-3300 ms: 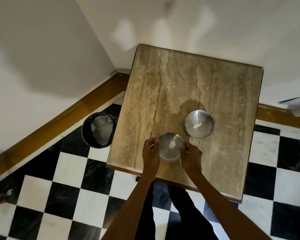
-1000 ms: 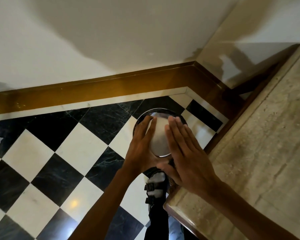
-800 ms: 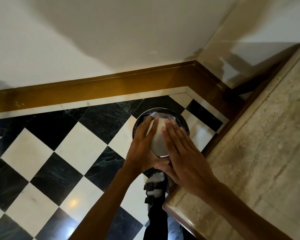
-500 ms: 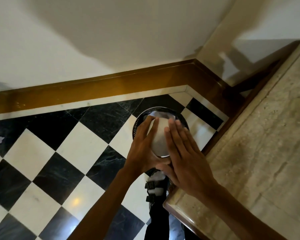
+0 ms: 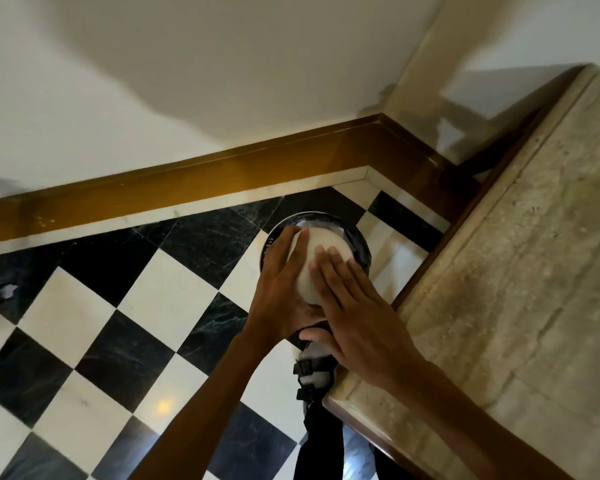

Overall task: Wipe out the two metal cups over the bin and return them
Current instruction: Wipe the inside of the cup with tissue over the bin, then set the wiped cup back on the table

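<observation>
One metal cup (image 5: 321, 252) is turned bottom-up above the round black bin (image 5: 360, 245) on the floor. My left hand (image 5: 279, 289) grips the cup from its left side. My right hand (image 5: 350, 306) lies flat, fingers together, against the cup's upturned base and right side. The cup's inside is hidden. Something white shows inside the bin behind the cup. The second cup is out of view.
The stone-topped table (image 5: 534, 271) with its wooden edge fills the right side, its near corner just below my right wrist. A brown skirting board (image 5: 187, 181) runs along the wall behind the bin. My sandalled foot (image 5: 314, 372) stands on the black-and-white tiles.
Since 3.3 s ago the cup left the table and came over the bin, upside down. In the last second my right hand slid a little forward over its base.
</observation>
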{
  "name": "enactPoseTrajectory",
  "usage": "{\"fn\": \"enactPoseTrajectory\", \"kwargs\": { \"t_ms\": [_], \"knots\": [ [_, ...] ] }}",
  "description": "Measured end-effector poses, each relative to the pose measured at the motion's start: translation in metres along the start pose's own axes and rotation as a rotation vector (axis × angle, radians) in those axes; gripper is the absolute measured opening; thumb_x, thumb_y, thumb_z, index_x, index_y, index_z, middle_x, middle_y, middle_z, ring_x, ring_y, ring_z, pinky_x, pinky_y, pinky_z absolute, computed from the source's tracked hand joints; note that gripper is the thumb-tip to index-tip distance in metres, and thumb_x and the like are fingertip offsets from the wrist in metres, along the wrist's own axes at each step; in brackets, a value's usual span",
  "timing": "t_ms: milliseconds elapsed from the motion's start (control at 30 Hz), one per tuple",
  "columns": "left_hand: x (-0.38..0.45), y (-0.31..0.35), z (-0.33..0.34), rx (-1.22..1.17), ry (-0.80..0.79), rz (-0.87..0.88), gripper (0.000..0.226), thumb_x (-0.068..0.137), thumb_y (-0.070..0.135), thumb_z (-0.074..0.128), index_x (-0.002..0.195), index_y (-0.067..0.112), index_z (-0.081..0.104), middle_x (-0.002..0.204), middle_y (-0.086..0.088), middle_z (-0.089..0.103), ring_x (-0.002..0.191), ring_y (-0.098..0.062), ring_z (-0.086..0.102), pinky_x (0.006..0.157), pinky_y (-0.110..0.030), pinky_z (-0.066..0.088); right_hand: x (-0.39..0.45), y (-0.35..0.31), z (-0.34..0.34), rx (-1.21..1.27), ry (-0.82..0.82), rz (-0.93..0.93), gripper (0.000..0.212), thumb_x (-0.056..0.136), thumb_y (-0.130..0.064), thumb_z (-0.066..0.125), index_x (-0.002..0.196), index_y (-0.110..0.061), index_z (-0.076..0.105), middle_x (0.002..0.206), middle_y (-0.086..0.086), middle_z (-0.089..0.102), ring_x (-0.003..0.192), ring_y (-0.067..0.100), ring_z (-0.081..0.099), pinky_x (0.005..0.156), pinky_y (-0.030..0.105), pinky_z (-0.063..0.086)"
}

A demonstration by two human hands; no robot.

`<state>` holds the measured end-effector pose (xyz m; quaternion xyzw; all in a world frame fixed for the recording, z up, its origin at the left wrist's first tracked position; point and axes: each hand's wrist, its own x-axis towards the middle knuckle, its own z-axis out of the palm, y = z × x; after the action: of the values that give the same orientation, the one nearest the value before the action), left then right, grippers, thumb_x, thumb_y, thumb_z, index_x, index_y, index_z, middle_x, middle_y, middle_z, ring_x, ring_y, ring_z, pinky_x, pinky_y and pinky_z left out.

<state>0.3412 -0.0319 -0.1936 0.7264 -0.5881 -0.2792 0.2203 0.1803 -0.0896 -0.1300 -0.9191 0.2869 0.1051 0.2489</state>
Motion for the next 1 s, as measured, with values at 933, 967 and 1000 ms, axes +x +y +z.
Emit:
{"fn": "enactPoseTrajectory", "kwargs": {
  "t_ms": [933, 967, 1000],
  "knots": [
    [0.003, 0.264, 0.020, -0.782, -0.305, -0.641, 0.033, 0.103, 0.025, 0.055, 0.135, 0.024, 0.058, 0.128, -0.003, 0.068, 0.117, -0.027, 0.068, 0.093, -0.052, 0.060, -0.202, 0.118, -0.057, 1.284, 0.379, 0.974, 0.054, 0.085, -0.018, 0.071, 0.135, -0.021, 0.050, 0.122, 0.012, 0.063, 0.106, 0.028, 0.064, 0.081, 0.049, 0.061],
    [0.009, 0.277, 0.029, -0.755, -0.306, -0.606, 0.034, 0.103, 0.021, 0.055, 0.137, 0.024, 0.058, 0.128, -0.004, 0.069, 0.116, -0.027, 0.068, 0.096, -0.053, 0.058, -0.210, 0.130, -0.059, 1.211, 0.396, 0.980, 0.059, 0.082, -0.022, 0.071, 0.137, -0.020, 0.050, 0.122, 0.009, 0.064, 0.105, 0.027, 0.064, 0.084, 0.050, 0.059],
    [0.016, 0.286, 0.037, -0.720, -0.296, -0.586, 0.034, 0.102, 0.017, 0.054, 0.136, 0.023, 0.059, 0.126, -0.004, 0.070, 0.115, -0.026, 0.069, 0.097, -0.052, 0.057, -0.214, 0.139, -0.062, 1.149, 0.416, 0.980, 0.061, 0.081, -0.020, 0.071, 0.138, -0.017, 0.049, 0.121, 0.005, 0.064, 0.105, 0.027, 0.065, 0.086, 0.048, 0.058]
  ]
}}
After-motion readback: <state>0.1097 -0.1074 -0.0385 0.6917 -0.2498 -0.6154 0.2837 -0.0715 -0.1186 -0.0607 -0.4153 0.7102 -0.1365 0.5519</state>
